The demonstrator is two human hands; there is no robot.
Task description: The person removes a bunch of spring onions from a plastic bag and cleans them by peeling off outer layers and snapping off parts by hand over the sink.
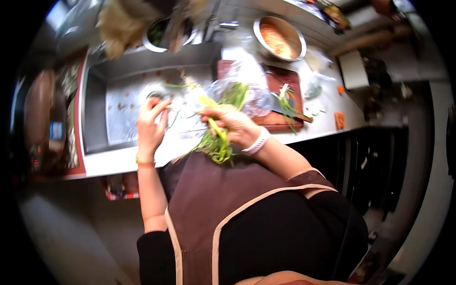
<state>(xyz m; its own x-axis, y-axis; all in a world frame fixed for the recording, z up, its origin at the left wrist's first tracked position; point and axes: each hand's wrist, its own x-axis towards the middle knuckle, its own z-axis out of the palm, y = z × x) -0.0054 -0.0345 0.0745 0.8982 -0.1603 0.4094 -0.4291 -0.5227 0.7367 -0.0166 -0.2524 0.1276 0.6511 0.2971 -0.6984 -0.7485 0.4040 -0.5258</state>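
Green stalks with pale root ends, like spring onions (219,142), are gripped in my right hand (230,124). Their leaves hang over the counter's front edge and their roots point toward the sink. My left hand (153,118) is raised over the front of the metal sink (116,128), its fingers apart and slightly blurred, with nothing visible between them. Just beyond my right hand lies a clear plastic bag (254,90). Small scraps are scattered on the sink's bottom.
A steel bowl of orange shreds (278,40) stands at the back. Right of the bag, a reddish-brown board (289,78) holds more green stalks (285,102) and a knife. A pot with greens (156,35) is behind the sink. An orange piece (339,120) lies at the right.
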